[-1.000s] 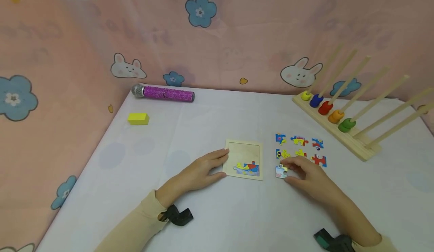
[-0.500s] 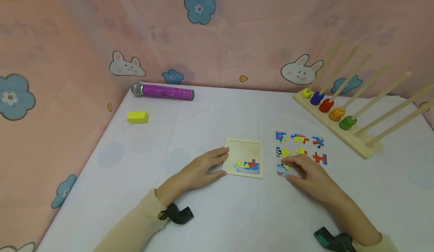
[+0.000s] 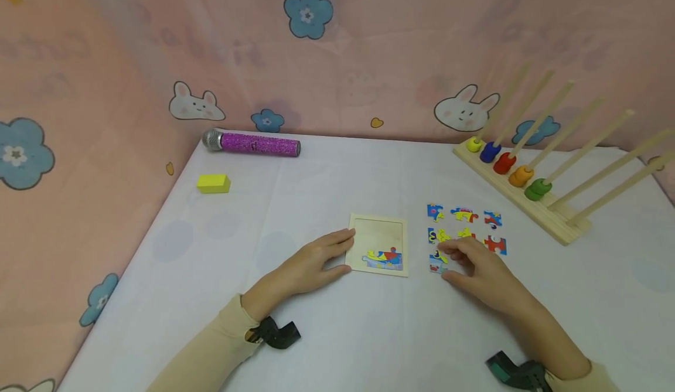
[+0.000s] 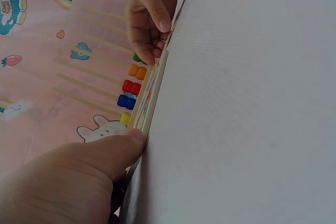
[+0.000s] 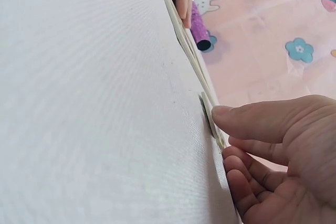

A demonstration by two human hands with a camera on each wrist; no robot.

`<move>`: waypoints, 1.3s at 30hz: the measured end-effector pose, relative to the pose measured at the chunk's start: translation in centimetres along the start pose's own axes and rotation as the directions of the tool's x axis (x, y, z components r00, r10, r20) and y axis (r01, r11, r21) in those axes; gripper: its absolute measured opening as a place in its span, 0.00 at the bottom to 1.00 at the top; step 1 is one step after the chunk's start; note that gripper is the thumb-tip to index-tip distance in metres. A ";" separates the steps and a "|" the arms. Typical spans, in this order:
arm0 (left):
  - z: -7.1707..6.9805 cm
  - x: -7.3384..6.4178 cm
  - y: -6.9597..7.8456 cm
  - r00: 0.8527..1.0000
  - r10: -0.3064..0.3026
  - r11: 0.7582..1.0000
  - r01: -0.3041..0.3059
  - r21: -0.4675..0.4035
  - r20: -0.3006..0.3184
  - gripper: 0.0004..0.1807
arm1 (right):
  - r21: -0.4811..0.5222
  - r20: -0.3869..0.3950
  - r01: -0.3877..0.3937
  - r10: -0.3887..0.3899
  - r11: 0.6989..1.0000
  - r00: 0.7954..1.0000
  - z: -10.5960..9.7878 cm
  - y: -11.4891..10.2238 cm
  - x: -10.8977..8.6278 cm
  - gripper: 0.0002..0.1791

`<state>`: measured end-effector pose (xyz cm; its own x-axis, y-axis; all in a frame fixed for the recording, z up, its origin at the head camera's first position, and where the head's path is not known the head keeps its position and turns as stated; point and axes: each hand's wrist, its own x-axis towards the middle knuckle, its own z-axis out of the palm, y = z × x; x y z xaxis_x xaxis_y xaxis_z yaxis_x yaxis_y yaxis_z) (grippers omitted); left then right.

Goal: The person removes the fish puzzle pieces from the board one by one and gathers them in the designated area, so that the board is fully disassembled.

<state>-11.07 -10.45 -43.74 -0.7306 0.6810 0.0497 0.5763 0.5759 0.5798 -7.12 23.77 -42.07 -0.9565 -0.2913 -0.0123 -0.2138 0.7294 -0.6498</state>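
Note:
My left hand (image 3: pixel 316 265) touches the left edge of a shallow wooden puzzle tray (image 3: pixel 379 222) with extended fingers and thumb. Inside the tray, at the lower right, a few joined puzzle pieces (image 3: pixel 383 259) form a colourful patch. To the right of the tray my right hand (image 3: pixel 482 272) pinches a blue and yellow puzzle piece (image 3: pixel 437 261) between thumb and fingers; seen from the right wrist, the piece (image 5: pixel 208 111) is low over the cloth, one edge lifted. The left wrist view has the left thumb (image 4: pixel 123 148) at the tray's edge.
Several loose puzzle pieces (image 3: pixel 464 214) lie in rows beyond the right hand. A wooden peg abacus (image 3: pixel 527 196) with coloured beads stands at the back right. At the back left are a purple glitter microphone (image 3: pixel 258 144) and a yellow block (image 3: pixel 213 184). White cloth (image 3: pixel 316 193) covers the table.
The puzzle piece in my right hand has gone from tilted and shiny to lying flatter, its colours now showing. My left hand stays at the tray's edge.

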 end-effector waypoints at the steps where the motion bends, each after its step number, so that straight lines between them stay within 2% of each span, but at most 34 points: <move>1: 0.0 0.0 0.0 1.000 0.000 1.000 0.000 0.000 0.001 0.33 | 0.002 0.000 -0.005 0.005 1.000 1.000 0.0 0.0 0.0 0.24; 9: 0.0 -0.1 -0.2 1.000 0.000 1.000 0.000 -0.001 0.006 0.33 | 0.024 -0.021 -0.004 0.004 1.000 1.000 0.2 -0.6 0.1 0.25; 18: 0.0 0.0 -0.2 1.000 0.014 1.000 -0.014 -0.004 0.007 0.33 | 0.045 -0.060 0.066 -0.064 0.997 0.996 0.9 -1.2 0.1 0.26; 27: -0.2 0.0 0.0 1.000 0.014 1.000 -0.014 0.006 0.012 0.33 | 0.083 0.029 0.046 -0.048 0.996 0.998 1.3 -3.4 0.9 0.27; 34: -0.3 0.1 0.1 1.000 0.006 1.000 -0.007 0.012 0.009 0.33 | 0.089 0.095 0.095 -0.103 0.992 0.990 2.1 -5.2 2.6 0.28; 39: -0.3 0.1 0.1 1.000 0.000 1.000 -0.001 0.009 0.018 0.33 | 0.128 0.136 0.134 -0.151 0.983 0.979 3.1 -6.1 3.7 0.29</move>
<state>-11.19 -10.46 -43.39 -0.7238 0.6891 0.0356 0.5798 0.5794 0.5728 -8.76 16.28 -40.47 -0.8774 -0.4794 -0.0169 -0.3129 0.5987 -0.7373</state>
